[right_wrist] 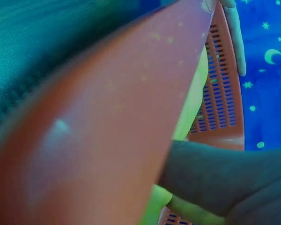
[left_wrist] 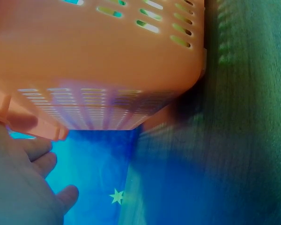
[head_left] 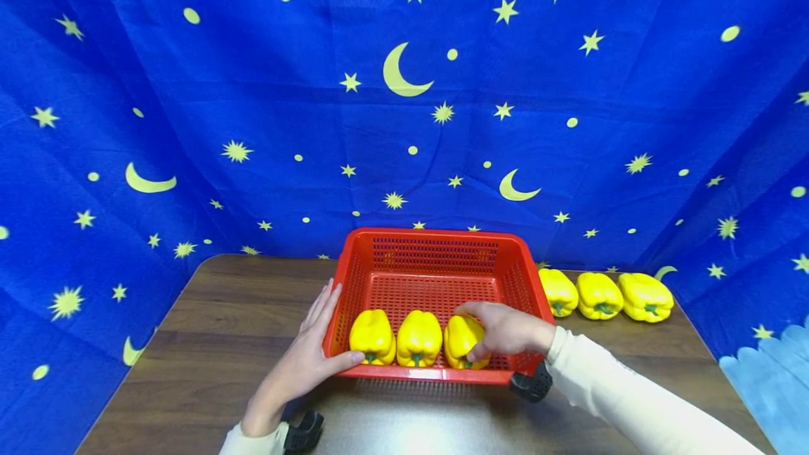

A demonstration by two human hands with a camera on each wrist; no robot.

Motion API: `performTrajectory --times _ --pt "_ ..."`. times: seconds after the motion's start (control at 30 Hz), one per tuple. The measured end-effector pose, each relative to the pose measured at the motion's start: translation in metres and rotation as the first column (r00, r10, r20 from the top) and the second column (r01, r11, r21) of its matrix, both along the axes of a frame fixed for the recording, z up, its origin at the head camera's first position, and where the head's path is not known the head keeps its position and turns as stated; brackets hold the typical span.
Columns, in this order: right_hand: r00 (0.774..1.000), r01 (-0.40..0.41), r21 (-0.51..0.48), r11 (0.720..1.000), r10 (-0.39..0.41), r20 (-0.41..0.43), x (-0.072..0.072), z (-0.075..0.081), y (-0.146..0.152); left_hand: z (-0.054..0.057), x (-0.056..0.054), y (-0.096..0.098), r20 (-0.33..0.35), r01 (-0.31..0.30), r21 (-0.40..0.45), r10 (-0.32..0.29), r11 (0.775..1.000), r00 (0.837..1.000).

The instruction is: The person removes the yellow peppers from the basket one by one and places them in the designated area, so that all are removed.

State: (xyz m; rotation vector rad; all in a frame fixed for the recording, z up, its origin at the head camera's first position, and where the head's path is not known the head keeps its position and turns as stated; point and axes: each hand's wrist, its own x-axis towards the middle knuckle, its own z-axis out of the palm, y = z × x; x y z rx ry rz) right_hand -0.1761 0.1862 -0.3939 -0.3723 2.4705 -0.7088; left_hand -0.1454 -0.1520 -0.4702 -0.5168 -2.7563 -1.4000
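In the head view a red plastic basket [head_left: 436,285] holds three yellow bell peppers along its front wall: a left one [head_left: 371,334], a middle one [head_left: 420,335] and a right one [head_left: 460,340]. My right hand [head_left: 505,328] reaches over the right side and grips the right pepper, thumb in front and fingers behind it. My left hand [head_left: 312,346] rests against the basket's left side, fingers straight along the rim and thumb across the front corner. The left wrist view shows its fingertips [left_wrist: 68,197] beside the basket wall [left_wrist: 98,56]. In the right wrist view the basket's wall partly hides the pepper.
Three more yellow bell peppers [head_left: 599,296] stand in a row on the wooden table [head_left: 189,343], right of the basket. A blue curtain [head_left: 303,125] with stars and moons hangs behind the table. Light blue scalloped cloth [head_left: 774,371] shows at the right edge.
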Motion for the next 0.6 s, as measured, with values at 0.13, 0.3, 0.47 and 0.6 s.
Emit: performTrajectory --times 0.13,0.3,0.47,0.6 --pt "1.000 0.007 -0.003 1.000 -0.007 -0.011 0.0003 -0.0015 -0.0006 0.0000 0.0003 -0.0004 0.004 -0.004 -0.002 0.004 1.000 1.000" --pt "0.999 -0.008 0.020 1.000 0.008 -0.036 0.0015 -0.0044 -0.0003 -0.0002 0.0002 0.0001 0.005 -0.004 -0.010 0.004 1.000 1.000" --pt "0.995 -0.032 0.014 0.999 0.034 -0.098 0.0027 -0.0073 0.0012 0.0000 0.0001 0.0004 -0.004 -0.007 -0.016 0.007 1.000 1.000" --pt "0.987 -0.040 -0.028 0.999 0.035 -0.155 0.0055 -0.0081 0.0051 -0.0001 -0.0001 0.0002 -0.012 -0.007 -0.015 0.007 1.000 1.000"
